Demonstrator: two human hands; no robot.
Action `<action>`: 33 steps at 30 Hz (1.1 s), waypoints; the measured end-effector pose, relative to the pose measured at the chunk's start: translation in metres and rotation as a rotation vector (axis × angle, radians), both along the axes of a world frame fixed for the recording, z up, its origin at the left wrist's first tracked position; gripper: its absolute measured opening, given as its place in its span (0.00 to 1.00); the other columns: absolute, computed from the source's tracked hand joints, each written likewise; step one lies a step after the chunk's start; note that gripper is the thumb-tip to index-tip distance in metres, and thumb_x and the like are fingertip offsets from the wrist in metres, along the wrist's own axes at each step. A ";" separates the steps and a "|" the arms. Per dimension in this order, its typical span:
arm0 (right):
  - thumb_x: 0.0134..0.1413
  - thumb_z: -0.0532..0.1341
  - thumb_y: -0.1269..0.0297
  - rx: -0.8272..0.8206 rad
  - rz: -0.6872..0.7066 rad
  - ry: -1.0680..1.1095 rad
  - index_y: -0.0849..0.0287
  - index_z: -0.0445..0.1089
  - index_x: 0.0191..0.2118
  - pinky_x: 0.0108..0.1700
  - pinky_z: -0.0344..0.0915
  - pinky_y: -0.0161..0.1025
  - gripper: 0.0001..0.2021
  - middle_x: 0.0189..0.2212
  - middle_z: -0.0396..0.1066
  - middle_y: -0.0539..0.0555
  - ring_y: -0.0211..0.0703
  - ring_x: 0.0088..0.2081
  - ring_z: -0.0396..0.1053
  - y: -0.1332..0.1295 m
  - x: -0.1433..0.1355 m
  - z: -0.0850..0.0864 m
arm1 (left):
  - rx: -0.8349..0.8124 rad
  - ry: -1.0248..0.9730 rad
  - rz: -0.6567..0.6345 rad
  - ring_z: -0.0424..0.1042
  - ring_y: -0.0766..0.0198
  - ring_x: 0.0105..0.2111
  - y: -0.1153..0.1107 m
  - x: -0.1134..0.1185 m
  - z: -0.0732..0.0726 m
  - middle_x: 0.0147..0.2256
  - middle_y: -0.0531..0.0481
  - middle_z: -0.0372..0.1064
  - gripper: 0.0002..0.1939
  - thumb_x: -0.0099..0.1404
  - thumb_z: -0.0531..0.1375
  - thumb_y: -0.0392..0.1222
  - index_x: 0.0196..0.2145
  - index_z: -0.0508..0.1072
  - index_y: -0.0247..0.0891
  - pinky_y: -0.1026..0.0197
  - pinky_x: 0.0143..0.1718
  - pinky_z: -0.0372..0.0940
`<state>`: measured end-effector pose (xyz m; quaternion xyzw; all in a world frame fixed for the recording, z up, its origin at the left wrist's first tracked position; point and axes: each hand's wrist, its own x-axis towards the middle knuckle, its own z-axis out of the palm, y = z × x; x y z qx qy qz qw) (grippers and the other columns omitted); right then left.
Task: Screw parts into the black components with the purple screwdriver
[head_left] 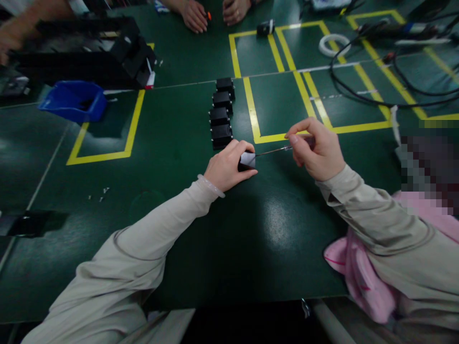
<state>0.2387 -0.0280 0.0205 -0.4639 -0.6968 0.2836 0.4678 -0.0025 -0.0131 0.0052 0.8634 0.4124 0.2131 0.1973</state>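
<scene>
My left hand [229, 167] grips a small black box-shaped part [247, 161] between thumb and fingers, just above the green table [229, 239]. From the right, my right hand [317, 148] pinches the handle of a thin screwdriver [272, 151]. Its metal shaft points left, with the tip at the side of the black part; whether it sits in a screw is too small to tell. Several similar black parts [221, 116] stand in a row beyond my left hand, with small shiny screws along their sides.
A blue bin [73, 101] and a large black housing [82, 57] are at the left. Loose screws [102, 193] lie nearer. Another person's hands [215, 14] rest at the far edge. Right are a white ring [334, 45], black cables [358, 91] and pink cloth [369, 277].
</scene>
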 end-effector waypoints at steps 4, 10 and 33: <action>0.65 0.61 0.48 0.017 0.013 0.009 0.51 0.65 0.41 0.17 0.52 0.38 0.12 0.15 0.59 0.41 0.34 0.14 0.58 0.000 0.000 0.001 | 0.002 0.003 0.001 0.72 0.54 0.49 0.000 0.000 0.000 0.48 0.48 0.70 0.21 0.61 0.70 0.41 0.48 0.67 0.42 0.51 0.50 0.69; 0.66 0.60 0.48 -0.002 -0.011 -0.024 0.52 0.64 0.35 0.16 0.49 0.37 0.14 0.13 0.57 0.41 0.33 0.12 0.58 0.000 0.000 0.000 | 0.001 0.001 0.002 0.72 0.54 0.49 0.000 0.000 0.000 0.47 0.48 0.70 0.21 0.61 0.70 0.41 0.48 0.67 0.42 0.51 0.50 0.69; 0.66 0.60 0.50 0.011 -0.006 -0.026 0.53 0.64 0.35 0.17 0.51 0.36 0.13 0.13 0.58 0.41 0.32 0.13 0.58 0.000 0.001 0.000 | -0.002 -0.005 0.003 0.72 0.55 0.49 0.000 0.000 -0.001 0.47 0.48 0.70 0.21 0.60 0.70 0.41 0.48 0.67 0.41 0.51 0.51 0.69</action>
